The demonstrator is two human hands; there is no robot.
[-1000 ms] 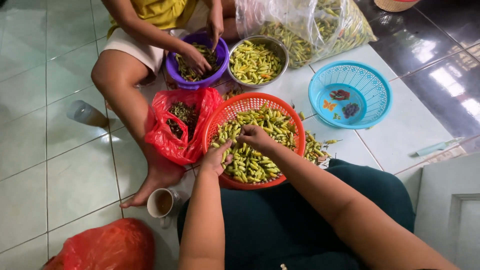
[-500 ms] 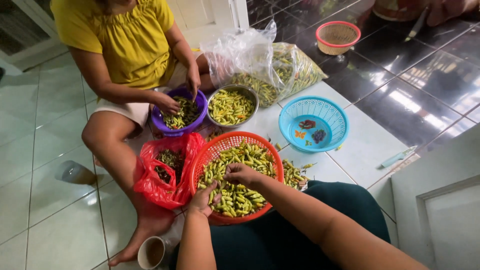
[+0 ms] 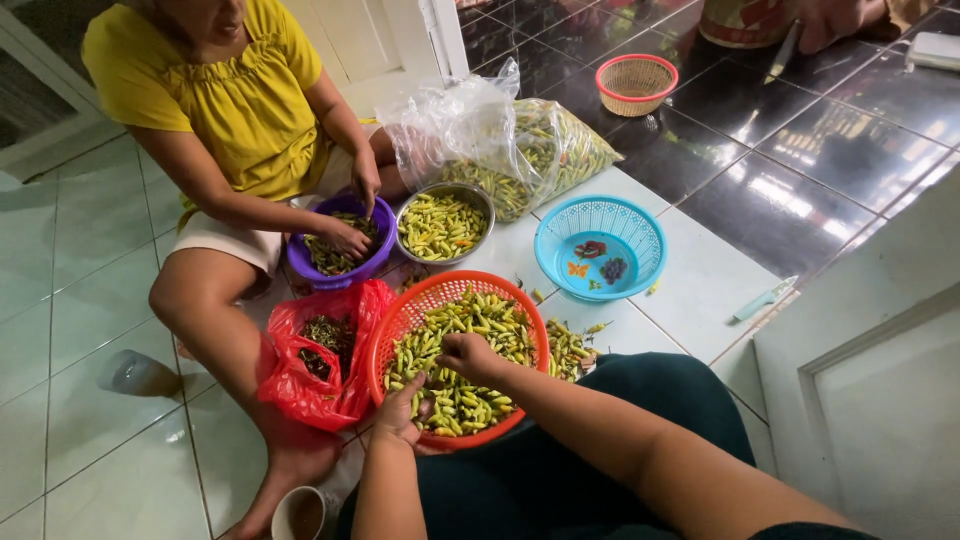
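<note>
An orange plastic basket (image 3: 393,330) full of green and yellow chillies (image 3: 480,320) sits on the tiled floor in front of me. My right hand (image 3: 467,355) rests on the heap in the middle of the basket, fingers curled around a chilli. My left hand (image 3: 400,412) is at the basket's near rim, its fingers among the chillies; what it holds is hidden. A red plastic bag (image 3: 312,375) holding dark stems lies just left of the basket.
A person in a yellow top sits opposite, hands in a purple bowl (image 3: 300,262). A metal bowl of chillies (image 3: 441,224), a clear sack of chillies (image 3: 520,150), a blue basket (image 3: 600,248), a small pink-rimmed basket (image 3: 636,84), a knife (image 3: 762,298) and a cup (image 3: 300,514) are around.
The view has tilted up and away, showing more of the seated person and the dark floor. My hands stay in the orange basket, shifting slightly among the chillies.
</note>
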